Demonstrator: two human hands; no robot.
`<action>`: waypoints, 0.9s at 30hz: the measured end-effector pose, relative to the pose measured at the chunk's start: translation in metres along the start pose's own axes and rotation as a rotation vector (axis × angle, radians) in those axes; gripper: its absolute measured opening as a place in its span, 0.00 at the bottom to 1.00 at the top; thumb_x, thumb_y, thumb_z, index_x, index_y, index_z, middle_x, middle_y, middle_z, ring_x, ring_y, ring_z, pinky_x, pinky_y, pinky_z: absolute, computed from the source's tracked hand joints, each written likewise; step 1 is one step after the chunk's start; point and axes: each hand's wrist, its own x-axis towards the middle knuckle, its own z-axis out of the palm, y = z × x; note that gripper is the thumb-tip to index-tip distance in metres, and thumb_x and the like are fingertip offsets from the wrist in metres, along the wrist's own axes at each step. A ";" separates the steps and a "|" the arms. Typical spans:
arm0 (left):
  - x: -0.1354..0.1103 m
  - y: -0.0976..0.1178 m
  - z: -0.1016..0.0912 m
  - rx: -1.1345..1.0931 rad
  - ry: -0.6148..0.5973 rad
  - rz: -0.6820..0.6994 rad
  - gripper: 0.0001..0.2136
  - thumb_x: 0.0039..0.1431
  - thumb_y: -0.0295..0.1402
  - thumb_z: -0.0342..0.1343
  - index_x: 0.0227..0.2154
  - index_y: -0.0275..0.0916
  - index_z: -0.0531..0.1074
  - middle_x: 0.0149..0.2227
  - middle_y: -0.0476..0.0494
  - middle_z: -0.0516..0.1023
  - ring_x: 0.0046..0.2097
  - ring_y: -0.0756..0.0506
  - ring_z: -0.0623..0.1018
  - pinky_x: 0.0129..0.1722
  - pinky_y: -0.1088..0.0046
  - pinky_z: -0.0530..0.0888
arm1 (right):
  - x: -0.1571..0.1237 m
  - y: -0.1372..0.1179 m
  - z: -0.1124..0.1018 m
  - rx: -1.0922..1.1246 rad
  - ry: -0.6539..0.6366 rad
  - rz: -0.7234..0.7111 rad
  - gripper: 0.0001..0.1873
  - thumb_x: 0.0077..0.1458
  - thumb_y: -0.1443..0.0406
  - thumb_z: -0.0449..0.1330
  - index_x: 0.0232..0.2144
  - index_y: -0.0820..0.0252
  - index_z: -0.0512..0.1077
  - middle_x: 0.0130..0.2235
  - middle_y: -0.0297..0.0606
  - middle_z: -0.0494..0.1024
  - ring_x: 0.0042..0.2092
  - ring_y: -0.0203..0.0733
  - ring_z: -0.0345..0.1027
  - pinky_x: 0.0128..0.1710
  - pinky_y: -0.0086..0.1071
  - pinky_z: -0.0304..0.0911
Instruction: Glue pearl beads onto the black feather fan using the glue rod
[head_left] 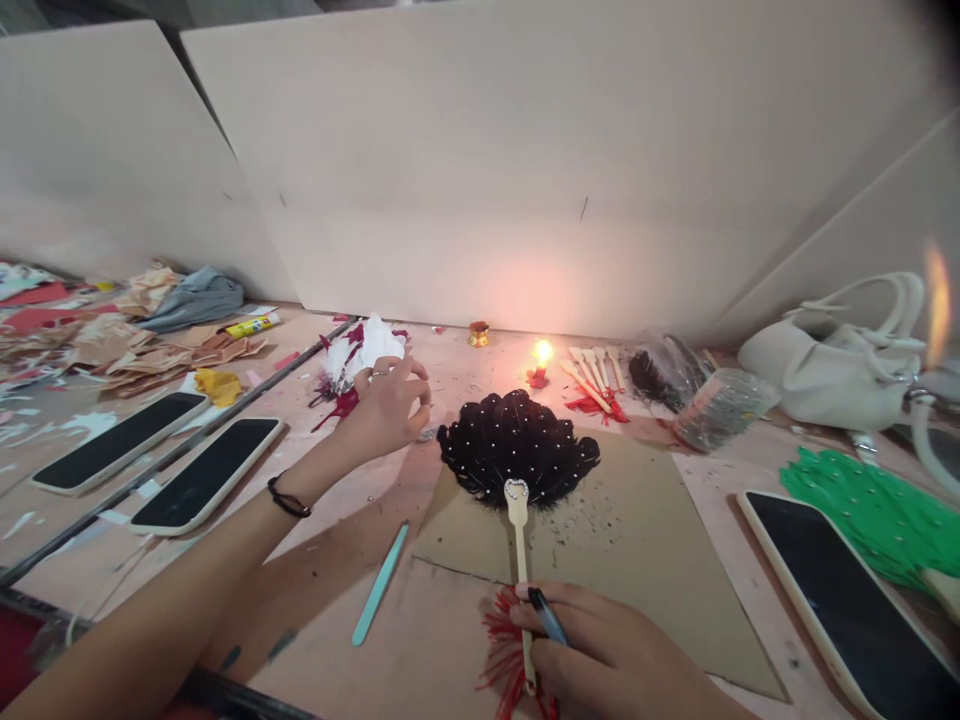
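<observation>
A black feather fan (517, 445) dotted with small white gems lies over a sheet of brown cardboard (645, 530). Its pale wooden handle (519, 540) has a heart of rhinestones at the top and a red tassel (502, 650) below. My right hand (600, 640) is closed around the lower handle, with a dark pen-like tool (547, 615) also between its fingers. My left hand (394, 400), fingers loosely bent and apart, hovers beside a crumpled white wad (367, 345) with maroon feathers. Just right of it is a small clear pile (427, 435), too blurred to name.
A lit candle (540, 360) burns behind the fan, near several wooden handles (596, 370). Teal tweezers (380, 585) lie in front. Phones (210, 475) flank the work area. Rightward are a plastic cup (724, 410), a green feather fan (870, 510) and a white handbag (817, 365); another flame (937, 305) shows.
</observation>
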 end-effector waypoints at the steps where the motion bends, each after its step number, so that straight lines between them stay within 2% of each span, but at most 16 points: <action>1: 0.001 0.000 -0.002 -0.032 -0.008 -0.007 0.06 0.61 0.28 0.57 0.29 0.40 0.76 0.55 0.39 0.80 0.62 0.30 0.73 0.55 0.48 0.65 | 0.000 0.000 0.000 0.001 0.003 -0.004 0.14 0.79 0.60 0.56 0.43 0.60 0.77 0.50 0.48 0.88 0.57 0.45 0.82 0.59 0.30 0.76; 3: 0.002 0.000 -0.006 -0.127 -0.032 -0.014 0.07 0.63 0.31 0.55 0.30 0.41 0.76 0.54 0.40 0.80 0.62 0.31 0.72 0.56 0.48 0.65 | -0.001 0.000 0.001 0.026 -0.007 -0.002 0.14 0.79 0.59 0.56 0.46 0.61 0.77 0.50 0.48 0.88 0.58 0.45 0.81 0.60 0.30 0.75; 6: 0.001 0.005 -0.014 -0.249 -0.031 0.022 0.07 0.65 0.34 0.51 0.35 0.42 0.74 0.50 0.41 0.80 0.59 0.33 0.72 0.56 0.49 0.65 | -0.002 0.000 0.007 0.104 -0.055 0.073 0.12 0.79 0.59 0.56 0.50 0.56 0.78 0.51 0.44 0.87 0.59 0.44 0.80 0.59 0.32 0.76; 8: -0.001 0.016 -0.018 -0.252 0.018 0.082 0.06 0.65 0.33 0.48 0.36 0.42 0.71 0.45 0.42 0.79 0.54 0.35 0.73 0.54 0.50 0.65 | -0.003 0.000 0.013 0.134 -0.075 0.108 0.13 0.78 0.58 0.55 0.52 0.54 0.78 0.51 0.43 0.87 0.58 0.45 0.80 0.58 0.34 0.76; 10: 0.000 0.037 -0.022 -0.230 0.051 0.175 0.06 0.65 0.31 0.46 0.35 0.42 0.68 0.40 0.43 0.78 0.51 0.36 0.73 0.51 0.51 0.65 | -0.003 0.001 0.018 0.132 -0.080 0.108 0.13 0.78 0.57 0.56 0.53 0.54 0.78 0.53 0.43 0.86 0.58 0.45 0.79 0.58 0.34 0.76; 12: 0.010 0.067 -0.025 -0.227 0.014 0.332 0.07 0.66 0.30 0.46 0.32 0.42 0.65 0.35 0.44 0.76 0.49 0.36 0.73 0.49 0.52 0.65 | -0.003 0.003 0.021 0.112 -0.084 0.098 0.13 0.78 0.57 0.56 0.54 0.54 0.77 0.54 0.43 0.85 0.57 0.44 0.79 0.57 0.32 0.75; 14: 0.032 0.106 -0.025 -0.220 -0.032 0.528 0.08 0.66 0.29 0.47 0.29 0.42 0.65 0.32 0.44 0.75 0.44 0.39 0.73 0.47 0.54 0.67 | -0.004 0.006 0.021 0.094 -0.098 0.086 0.14 0.78 0.56 0.57 0.55 0.54 0.76 0.53 0.42 0.85 0.56 0.44 0.79 0.57 0.32 0.75; 16: 0.064 0.152 -0.023 -0.215 -0.080 0.721 0.10 0.66 0.29 0.51 0.27 0.43 0.65 0.31 0.44 0.75 0.38 0.41 0.72 0.44 0.58 0.69 | -0.004 0.009 0.021 0.084 -0.122 0.073 0.13 0.78 0.56 0.57 0.54 0.55 0.76 0.51 0.42 0.85 0.56 0.44 0.79 0.57 0.32 0.74; 18: 0.104 0.200 -0.016 -0.224 -0.080 0.825 0.10 0.66 0.28 0.54 0.27 0.42 0.69 0.32 0.43 0.77 0.38 0.42 0.74 0.44 0.60 0.71 | -0.005 0.011 0.020 0.079 -0.161 0.069 0.11 0.77 0.57 0.57 0.50 0.55 0.76 0.50 0.41 0.85 0.57 0.44 0.78 0.58 0.33 0.73; 21: 0.162 0.262 0.001 -0.181 0.000 0.773 0.07 0.67 0.25 0.57 0.32 0.37 0.77 0.38 0.38 0.82 0.43 0.41 0.76 0.47 0.60 0.72 | -0.003 0.012 0.019 0.045 -0.207 0.064 0.10 0.77 0.57 0.58 0.47 0.55 0.75 0.49 0.41 0.85 0.62 0.44 0.74 0.61 0.32 0.70; 23: 0.189 0.291 0.016 -0.166 0.031 0.727 0.08 0.69 0.23 0.56 0.36 0.34 0.80 0.41 0.32 0.84 0.48 0.38 0.78 0.47 0.58 0.72 | -0.001 0.012 0.018 0.032 -0.204 0.053 0.11 0.78 0.56 0.58 0.47 0.56 0.75 0.50 0.41 0.85 0.64 0.43 0.73 0.65 0.31 0.67; 25: 0.203 0.306 0.033 -0.144 0.019 0.710 0.08 0.68 0.21 0.58 0.33 0.33 0.80 0.40 0.30 0.84 0.47 0.38 0.79 0.44 0.59 0.73 | 0.001 0.012 0.017 0.038 -0.190 0.035 0.13 0.78 0.56 0.57 0.47 0.58 0.75 0.50 0.41 0.84 0.63 0.41 0.74 0.68 0.30 0.63; 27: 0.206 0.309 0.045 -0.125 0.001 0.697 0.09 0.67 0.22 0.61 0.30 0.33 0.80 0.37 0.30 0.84 0.43 0.38 0.81 0.41 0.59 0.73 | 0.002 0.013 0.018 0.032 -0.199 0.024 0.15 0.79 0.55 0.56 0.48 0.59 0.75 0.49 0.42 0.84 0.61 0.41 0.75 0.69 0.31 0.61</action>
